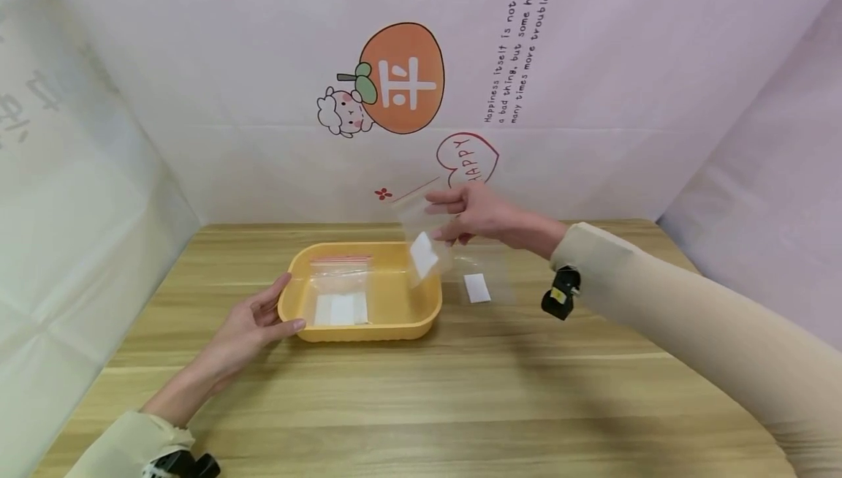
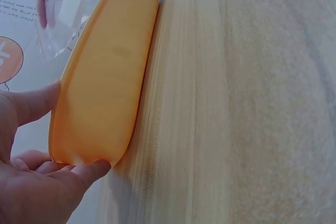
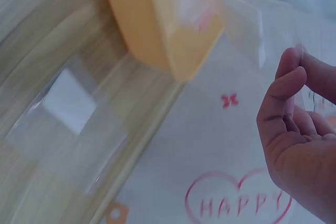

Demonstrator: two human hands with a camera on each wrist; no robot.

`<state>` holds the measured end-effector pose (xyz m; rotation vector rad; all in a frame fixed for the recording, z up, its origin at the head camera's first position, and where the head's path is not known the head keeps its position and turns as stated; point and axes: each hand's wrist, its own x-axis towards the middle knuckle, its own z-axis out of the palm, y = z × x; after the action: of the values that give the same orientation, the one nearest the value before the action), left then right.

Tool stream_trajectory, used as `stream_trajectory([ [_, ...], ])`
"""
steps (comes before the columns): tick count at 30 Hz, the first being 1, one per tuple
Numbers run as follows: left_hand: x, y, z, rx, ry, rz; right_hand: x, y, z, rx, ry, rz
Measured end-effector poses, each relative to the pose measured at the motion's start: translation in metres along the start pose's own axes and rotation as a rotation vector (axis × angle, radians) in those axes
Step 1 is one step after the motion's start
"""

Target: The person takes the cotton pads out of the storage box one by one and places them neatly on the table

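Over the yellow tray's right end, here's my right hand, thumb and fingers pinching a clear bag, its white piece hanging tilted below my fingertips. Off to their left, my left hand grips the tray, thumb at the near corner, fingers against the end wall. Between my two sets of fingers, a filled bag lies inside the tray; below my right fingers, just beside the tray, another bag rests on the table. Danger spots? That film looks slick (floppy stuff, this), so a loosened pinch could drop it outside. Lowered too soon, it might snag the rim; if my left grip slackened, the tray could skid.
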<state>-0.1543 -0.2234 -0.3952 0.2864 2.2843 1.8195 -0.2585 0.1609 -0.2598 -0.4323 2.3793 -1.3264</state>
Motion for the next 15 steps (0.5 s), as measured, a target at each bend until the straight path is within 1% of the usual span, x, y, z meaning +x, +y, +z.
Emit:
stream_trajectory([
  [8,0.0,0.0,0.0,-0.001,-0.009,-0.003,-0.023,0.038,-0.042,0.041,0.01,0.045],
  [11,0.0,0.0,0.0,-0.007,-0.006,-0.005,-0.031,0.049,-0.055,0.047,0.022,0.059],
  [15,0.0,0.0,0.0,-0.01,0.0,-0.006,-0.039,0.067,-0.07,0.058,0.014,0.089],
])
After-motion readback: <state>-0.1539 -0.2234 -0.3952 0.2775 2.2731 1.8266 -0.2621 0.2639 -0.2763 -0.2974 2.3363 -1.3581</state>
